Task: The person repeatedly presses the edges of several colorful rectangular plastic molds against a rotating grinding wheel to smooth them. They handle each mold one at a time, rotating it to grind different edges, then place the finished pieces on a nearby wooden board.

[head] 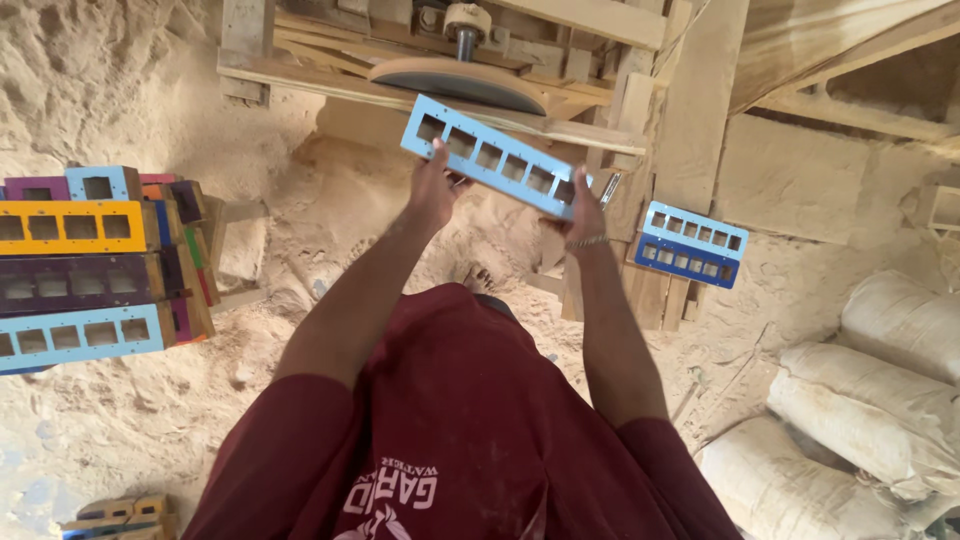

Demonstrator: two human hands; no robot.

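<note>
I hold a long light blue panel (495, 157) with a row of square cut-outs in both hands, out in front of my chest. My left hand (433, 188) grips its left end from below. My right hand (584, 208), with a bracelet on the wrist, grips its right end. The panel is tilted, its left end higher, and sits just below a round sanding disc (462, 86) mounted on a wooden machine frame (600, 120).
At the left stands a stack of coloured cut-out panels (85, 260): yellow, purple, light blue and others. Two more blue panels (692, 245) rest on wooden slats at the right. White sacks (860, 410) lie at the lower right. Sawdust covers the ground.
</note>
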